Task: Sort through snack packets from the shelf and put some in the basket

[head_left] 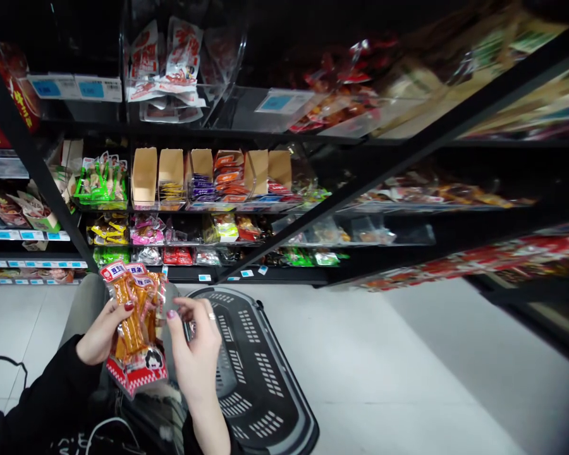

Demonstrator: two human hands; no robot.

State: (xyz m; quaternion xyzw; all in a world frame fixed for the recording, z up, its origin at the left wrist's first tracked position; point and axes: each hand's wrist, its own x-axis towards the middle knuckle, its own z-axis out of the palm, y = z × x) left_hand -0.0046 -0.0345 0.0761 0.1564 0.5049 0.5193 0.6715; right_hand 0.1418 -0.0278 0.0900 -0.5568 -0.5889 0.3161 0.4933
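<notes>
My left hand (102, 332) grips a bunch of clear snack packets (135, 322) with orange sticks inside and red-and-white ends, held upright over my lap. My right hand (196, 344), a ring on one finger, has its fingers curled at the right edge of the same packets, pinching at them. A dark plastic shopping basket (256, 373) lies on the floor just beyond and right of my hands.
Black shelving (218, 208) runs ahead and off to the right, stocked with small snack packets, cardboard display boxes (171, 170) and a green tray (99, 186). Clear bins (171, 76) sit on the upper shelf. Pale tiled floor (408, 366) lies to the right.
</notes>
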